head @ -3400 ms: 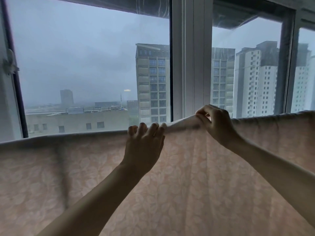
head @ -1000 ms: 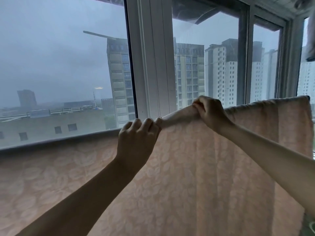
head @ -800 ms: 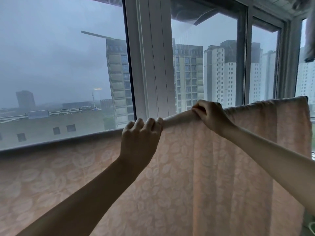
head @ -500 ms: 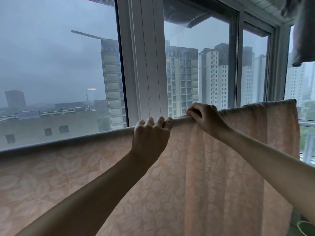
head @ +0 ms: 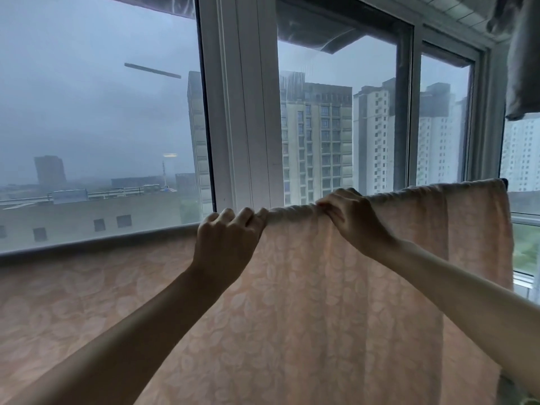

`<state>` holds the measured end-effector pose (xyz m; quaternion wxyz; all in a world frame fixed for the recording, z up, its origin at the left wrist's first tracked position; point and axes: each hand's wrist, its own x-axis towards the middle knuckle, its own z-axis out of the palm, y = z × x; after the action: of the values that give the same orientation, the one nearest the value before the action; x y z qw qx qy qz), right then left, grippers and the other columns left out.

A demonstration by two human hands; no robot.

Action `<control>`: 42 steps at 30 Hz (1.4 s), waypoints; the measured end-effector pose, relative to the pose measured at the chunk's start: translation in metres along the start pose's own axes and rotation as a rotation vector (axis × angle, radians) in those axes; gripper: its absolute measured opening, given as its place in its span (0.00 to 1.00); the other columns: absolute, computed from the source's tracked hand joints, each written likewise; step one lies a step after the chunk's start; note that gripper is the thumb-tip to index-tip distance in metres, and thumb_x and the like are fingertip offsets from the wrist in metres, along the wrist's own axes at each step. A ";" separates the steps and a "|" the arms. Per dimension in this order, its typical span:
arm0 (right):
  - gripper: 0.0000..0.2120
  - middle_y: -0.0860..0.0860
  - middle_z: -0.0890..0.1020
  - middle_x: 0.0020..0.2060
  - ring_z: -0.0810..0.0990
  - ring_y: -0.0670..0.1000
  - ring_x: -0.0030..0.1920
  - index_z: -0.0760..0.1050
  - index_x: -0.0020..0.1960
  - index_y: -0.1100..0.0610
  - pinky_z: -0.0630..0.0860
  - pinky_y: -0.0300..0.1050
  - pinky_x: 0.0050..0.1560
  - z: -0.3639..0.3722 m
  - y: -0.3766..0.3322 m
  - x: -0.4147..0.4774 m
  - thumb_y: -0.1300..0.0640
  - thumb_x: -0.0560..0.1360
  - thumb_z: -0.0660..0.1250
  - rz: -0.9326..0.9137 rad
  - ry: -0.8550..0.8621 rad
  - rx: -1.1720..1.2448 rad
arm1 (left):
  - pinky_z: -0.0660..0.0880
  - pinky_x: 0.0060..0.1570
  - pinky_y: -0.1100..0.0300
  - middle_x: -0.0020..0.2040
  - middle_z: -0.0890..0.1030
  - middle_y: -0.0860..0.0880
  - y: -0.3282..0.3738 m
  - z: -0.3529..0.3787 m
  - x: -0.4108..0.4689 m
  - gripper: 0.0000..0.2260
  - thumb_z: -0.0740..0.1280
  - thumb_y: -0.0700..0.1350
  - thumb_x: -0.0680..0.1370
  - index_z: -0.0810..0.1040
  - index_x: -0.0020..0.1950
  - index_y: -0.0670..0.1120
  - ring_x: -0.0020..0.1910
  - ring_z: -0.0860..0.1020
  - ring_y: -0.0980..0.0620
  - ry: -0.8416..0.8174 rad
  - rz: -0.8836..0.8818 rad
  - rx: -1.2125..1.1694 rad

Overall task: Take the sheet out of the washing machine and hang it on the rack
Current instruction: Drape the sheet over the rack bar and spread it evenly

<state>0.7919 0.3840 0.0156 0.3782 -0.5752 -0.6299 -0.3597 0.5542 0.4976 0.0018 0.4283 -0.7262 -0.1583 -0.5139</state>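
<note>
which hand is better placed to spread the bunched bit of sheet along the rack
Right hand, likely: it pinches the sheet right beside the gathers; the left hand grips the smoother side.

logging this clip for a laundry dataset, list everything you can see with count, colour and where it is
sheet: one, peach with a pale leaf pattern, draped along the window and hanging down
window frame: one, white-grey, behind the sheet
grey cloth: one, grey, hanging at top right
tower blocks: several, pale, outside the glass
left hand: one, centre, fingers curled over the sheet's top edge
right hand: one, right of the left hand, pinching the top fold
</note>
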 end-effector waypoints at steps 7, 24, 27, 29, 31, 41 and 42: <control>0.01 0.49 0.79 0.41 0.75 0.50 0.45 0.77 0.45 0.57 0.75 0.49 0.48 -0.003 -0.009 0.010 0.61 0.75 0.67 -0.034 -0.006 -0.060 | 0.74 0.28 0.58 0.39 0.83 0.50 -0.002 -0.008 0.001 0.12 0.61 0.50 0.83 0.82 0.55 0.48 0.30 0.79 0.49 -0.007 0.007 0.001; 0.04 0.49 0.81 0.44 0.75 0.50 0.49 0.79 0.48 0.56 0.76 0.50 0.48 -0.008 -0.002 0.002 0.57 0.74 0.69 -0.083 -0.012 -0.024 | 0.75 0.30 0.55 0.43 0.84 0.50 -0.001 -0.020 0.000 0.12 0.61 0.51 0.83 0.82 0.56 0.49 0.32 0.80 0.48 -0.047 -0.016 -0.005; 0.07 0.49 0.81 0.46 0.76 0.49 0.49 0.79 0.52 0.56 0.76 0.47 0.51 -0.005 -0.005 0.005 0.55 0.76 0.67 -0.103 -0.032 -0.036 | 0.75 0.31 0.56 0.43 0.84 0.50 0.000 -0.020 0.000 0.12 0.61 0.51 0.83 0.82 0.57 0.49 0.33 0.80 0.48 -0.059 -0.015 -0.001; 0.07 0.48 0.81 0.46 0.77 0.48 0.48 0.80 0.52 0.55 0.74 0.44 0.52 -0.005 -0.004 0.008 0.54 0.77 0.67 -0.097 -0.030 -0.025 | 0.75 0.32 0.56 0.45 0.84 0.51 -0.002 -0.019 -0.001 0.13 0.60 0.51 0.83 0.82 0.58 0.49 0.34 0.80 0.49 -0.070 -0.013 0.004; 0.06 0.47 0.81 0.45 0.77 0.47 0.47 0.80 0.50 0.54 0.75 0.44 0.51 -0.006 -0.003 0.009 0.54 0.76 0.67 -0.107 -0.040 -0.031 | 0.76 0.33 0.56 0.46 0.84 0.50 -0.002 -0.018 -0.002 0.13 0.60 0.50 0.83 0.81 0.59 0.49 0.35 0.81 0.49 -0.075 -0.011 0.006; 0.07 0.54 0.82 0.46 0.80 0.53 0.45 0.79 0.49 0.59 0.78 0.51 0.50 -0.010 0.018 0.033 0.60 0.78 0.63 0.026 -0.120 -0.040 | 0.77 0.35 0.56 0.43 0.85 0.48 0.012 -0.018 0.009 0.14 0.58 0.49 0.82 0.82 0.55 0.46 0.36 0.82 0.46 -0.154 -0.081 0.027; 0.06 0.54 0.82 0.46 0.80 0.53 0.45 0.79 0.49 0.59 0.79 0.51 0.50 -0.010 0.020 0.032 0.60 0.78 0.63 0.035 -0.148 -0.020 | 0.77 0.35 0.56 0.43 0.85 0.48 0.015 -0.017 0.011 0.14 0.58 0.49 0.82 0.82 0.55 0.45 0.36 0.82 0.46 -0.170 -0.079 0.031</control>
<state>0.8109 0.3913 0.0488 0.3312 -0.6147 -0.6425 -0.3158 0.5584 0.4729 0.0069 0.4038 -0.7536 -0.2308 -0.4645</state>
